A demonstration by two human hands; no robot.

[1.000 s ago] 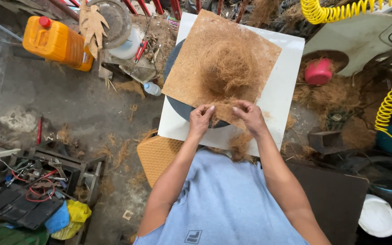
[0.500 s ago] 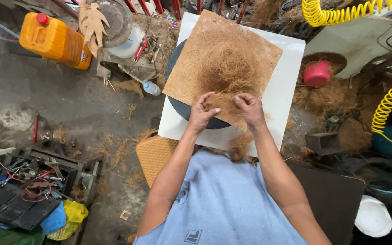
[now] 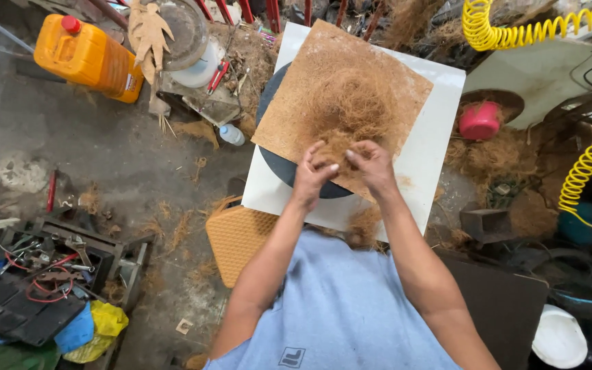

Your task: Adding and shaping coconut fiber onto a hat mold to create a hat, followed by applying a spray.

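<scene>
White square board [image 3: 440, 144] on the work surface, bearing a dark round disc [image 3: 289, 175] and a brown fibre mat [image 3: 303, 116] laid cornerwise. Heap of loose coconut fibre [image 3: 351, 103] at the mat's centre. Left hand [image 3: 311, 177] and right hand [image 3: 371, 164] close together at the heap's near edge, fingertips pinching fibre strands.

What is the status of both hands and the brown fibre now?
Left hand and right hand pinching loose brown coconut fibre. Fibre heaped on square brown board. Nothing blocking.

I see a stained grey concrete floor [image 3: 70, 144], fibre scraps all over. 1 orange jerrycan [image 3: 90, 58] top left. 2 yellow coiled hoses [image 3: 515, 31] at right, tool clutter [image 3: 42, 274] btm left.
</scene>
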